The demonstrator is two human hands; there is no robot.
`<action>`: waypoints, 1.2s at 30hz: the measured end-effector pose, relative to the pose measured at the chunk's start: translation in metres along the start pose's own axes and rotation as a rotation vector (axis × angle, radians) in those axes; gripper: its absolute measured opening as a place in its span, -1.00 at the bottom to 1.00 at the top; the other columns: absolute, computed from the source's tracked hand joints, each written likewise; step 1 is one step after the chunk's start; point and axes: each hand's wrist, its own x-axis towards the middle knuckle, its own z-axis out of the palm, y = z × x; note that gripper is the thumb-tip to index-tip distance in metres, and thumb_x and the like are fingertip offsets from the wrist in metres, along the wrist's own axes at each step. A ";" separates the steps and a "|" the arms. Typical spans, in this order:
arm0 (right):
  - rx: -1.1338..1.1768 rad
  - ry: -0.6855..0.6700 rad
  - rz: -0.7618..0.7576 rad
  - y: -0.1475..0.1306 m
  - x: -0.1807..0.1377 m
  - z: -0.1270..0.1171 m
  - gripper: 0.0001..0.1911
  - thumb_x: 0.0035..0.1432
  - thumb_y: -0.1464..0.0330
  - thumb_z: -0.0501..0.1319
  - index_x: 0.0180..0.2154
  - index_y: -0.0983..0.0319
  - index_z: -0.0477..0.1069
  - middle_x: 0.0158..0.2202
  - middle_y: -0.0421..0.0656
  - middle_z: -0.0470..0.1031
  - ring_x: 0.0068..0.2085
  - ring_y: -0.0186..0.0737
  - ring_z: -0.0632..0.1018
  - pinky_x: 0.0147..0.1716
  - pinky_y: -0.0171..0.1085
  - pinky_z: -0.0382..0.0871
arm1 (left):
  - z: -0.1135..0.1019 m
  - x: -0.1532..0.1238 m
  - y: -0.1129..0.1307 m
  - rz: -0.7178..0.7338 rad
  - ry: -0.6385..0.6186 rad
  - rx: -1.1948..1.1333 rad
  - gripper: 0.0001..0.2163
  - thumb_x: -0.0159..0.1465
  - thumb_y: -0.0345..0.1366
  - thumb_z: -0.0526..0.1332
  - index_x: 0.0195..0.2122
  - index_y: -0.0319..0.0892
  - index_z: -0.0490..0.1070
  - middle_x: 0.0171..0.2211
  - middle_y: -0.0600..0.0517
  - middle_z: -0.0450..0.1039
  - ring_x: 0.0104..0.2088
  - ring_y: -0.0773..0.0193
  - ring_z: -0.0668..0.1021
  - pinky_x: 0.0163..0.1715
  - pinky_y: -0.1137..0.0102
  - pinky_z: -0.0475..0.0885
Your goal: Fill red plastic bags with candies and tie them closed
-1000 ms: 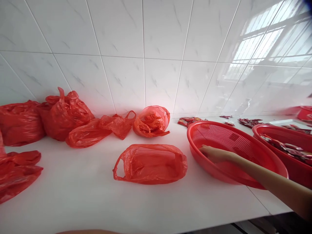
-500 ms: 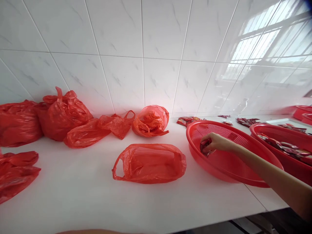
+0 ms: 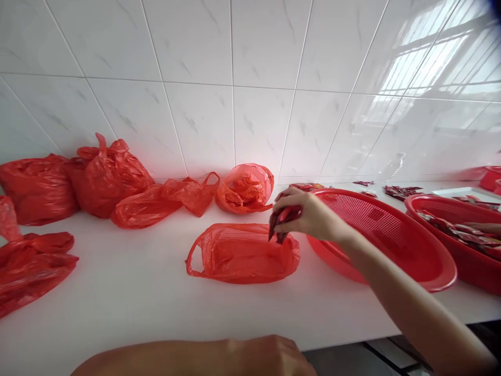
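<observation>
My right hand [image 3: 309, 214] is closed on a few small red packets [image 3: 282, 222] and holds them just above the right end of an open red plastic bag [image 3: 235, 256] lying flat on the white counter [image 3: 156, 313]. Right of the hand sits a shallow red mesh basket [image 3: 426, 271], from which my arm reaches out. My left hand [image 3: 274, 357] rests at the counter's near edge at the bottom of the view, back up, with its fingers hidden.
Several filled and tied red bags [image 3: 105, 175] lie along the tiled wall at the left and back. A second red basket [image 3: 469, 261] with red packets stands at the far right, where what looks like another person's arm [image 3: 485, 227] shows. Loose packets [image 3: 399, 191] lie behind the baskets.
My right hand picked red packets out of the mesh basket and carried them left over the open bag. My left forearm and hand came into view at the bottom.
</observation>
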 end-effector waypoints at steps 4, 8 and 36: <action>-0.126 -0.193 -0.129 0.009 0.014 0.064 -0.70 -0.05 0.48 0.42 -0.20 0.18 0.59 -0.08 -0.07 0.37 -0.16 -0.19 0.53 -0.20 -0.26 0.49 | -0.020 -0.003 0.009 0.045 0.105 0.144 -0.78 0.41 -0.27 0.07 -0.03 -0.14 0.45 -0.02 -0.02 0.59 -0.07 0.21 0.61 0.12 0.38 0.39; -0.203 -0.345 -0.161 0.030 0.022 0.095 -0.62 -0.02 0.47 0.41 -0.10 0.18 0.57 -0.09 -0.06 0.39 -0.19 -0.17 0.51 -0.24 -0.26 0.44 | -0.063 -0.011 0.024 0.061 0.171 0.279 -0.83 0.29 -0.35 0.17 -0.12 -0.15 0.47 -0.06 -0.04 0.60 -0.18 0.20 0.62 0.02 0.34 0.42; -0.149 -0.176 -0.136 0.061 -0.021 0.102 -0.32 0.21 0.59 0.06 0.30 0.00 0.19 0.28 -0.05 0.23 0.19 -0.04 0.44 0.14 -0.01 0.42 | -0.160 -0.079 -0.020 -0.827 0.419 0.448 -0.67 0.17 -0.31 0.24 -0.01 -0.03 0.49 -0.21 -0.01 0.59 -0.21 0.05 0.61 -0.28 0.33 0.43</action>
